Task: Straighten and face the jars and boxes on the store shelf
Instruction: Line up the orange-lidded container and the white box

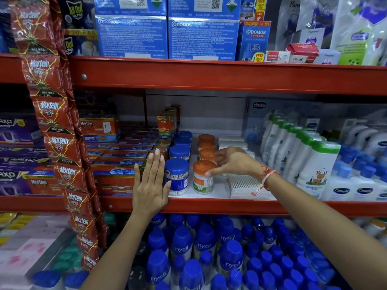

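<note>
Mid-frame, front of red shelf point(209, 206) | left hand point(149, 185) flat and open, pressed to side of blue-lidded jar point(177, 176); right hand point(234, 162) loosely curled on orange-lidded jar point(203, 176), not clamped | likely light, rigid, smooth plastic, tippy; best gripped round lid or upper wall, label turned forward

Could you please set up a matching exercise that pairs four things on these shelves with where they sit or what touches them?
Column one:
1. front blue-lidded clear jar of cotton buds
2. front orange-lidded clear jar
3. blue Odomos cardboard boxes
4. blue-capped Nycil bottles

Column two:
A. on the top shelf
B. on the bottom shelf, below the red rail
C. beside the flat left hand
D. under the fingers of the right hand

Pairs: 1-C, 2-D, 3-A, 4-B.
</note>
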Available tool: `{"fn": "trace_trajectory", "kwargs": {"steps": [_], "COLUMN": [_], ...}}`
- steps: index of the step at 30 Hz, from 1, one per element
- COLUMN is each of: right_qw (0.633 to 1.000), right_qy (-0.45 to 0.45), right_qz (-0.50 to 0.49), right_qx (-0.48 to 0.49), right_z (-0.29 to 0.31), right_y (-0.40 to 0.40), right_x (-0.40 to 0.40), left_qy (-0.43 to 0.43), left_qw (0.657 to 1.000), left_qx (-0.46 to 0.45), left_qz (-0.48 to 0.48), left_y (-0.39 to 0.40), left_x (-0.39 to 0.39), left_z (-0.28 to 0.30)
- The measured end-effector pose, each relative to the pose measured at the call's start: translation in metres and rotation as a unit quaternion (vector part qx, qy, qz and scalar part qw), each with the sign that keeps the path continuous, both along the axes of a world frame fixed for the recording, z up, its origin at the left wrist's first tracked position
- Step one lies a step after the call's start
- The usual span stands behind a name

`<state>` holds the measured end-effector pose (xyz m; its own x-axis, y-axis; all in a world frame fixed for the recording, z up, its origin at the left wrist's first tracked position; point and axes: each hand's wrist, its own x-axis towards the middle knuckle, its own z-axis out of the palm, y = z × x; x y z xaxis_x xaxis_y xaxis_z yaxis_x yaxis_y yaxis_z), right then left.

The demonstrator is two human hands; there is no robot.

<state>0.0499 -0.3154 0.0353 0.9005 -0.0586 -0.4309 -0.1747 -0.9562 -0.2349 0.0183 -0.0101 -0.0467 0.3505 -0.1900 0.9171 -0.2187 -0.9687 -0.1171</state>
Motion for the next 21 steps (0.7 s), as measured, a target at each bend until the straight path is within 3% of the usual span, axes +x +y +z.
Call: {"fn": "trace_trajectory", "kwargs": {"steps": [1, 2, 5, 12, 17, 21], "right_qw": [0.999, 0.993, 0.964, 0.970, 0.976, 0.978], "right_qy": [-0.041, -0.075, -0.190, -0.077, -0.036, -0.063], "right_qz": [0.024, 0.087, 0.186, 0.196, 0.190, 0.189], "right_qx": [0.023, -0.021, 0.013, -0.118, -0.097, -0.068], "right_z": [-0.026, -0.019, 0.051, 0.061, 0.055, 0.053], "right_y": [-0.019, -0.031, 0.008, -0.011, -0.011, -0.013], "right_x": [0.054, 0.056, -0.016, -0.033, -0.029, -0.026], "left_qy": [-0.002, 0.004, 0.017, 0.032, 0.022, 0.027], "left_qw": [1.000, 1.000, 1.000, 0.999, 0.999, 0.999], "left_qx": [0.001, 0.000, 0.009, 0.013, 0.023, 0.021], "left_qz": [0.008, 0.009, 0.010, 0.013, 0.026, 0.025], "left_y": [0.000, 0.000, 0.000, -0.008, -0.007, -0.006], "left_x": [0.000, 0.000, -0.003, -0.011, -0.009, -0.006], "left_z": [-0.002, 0.000, 0.002, 0.001, 0.002, -0.001]}}
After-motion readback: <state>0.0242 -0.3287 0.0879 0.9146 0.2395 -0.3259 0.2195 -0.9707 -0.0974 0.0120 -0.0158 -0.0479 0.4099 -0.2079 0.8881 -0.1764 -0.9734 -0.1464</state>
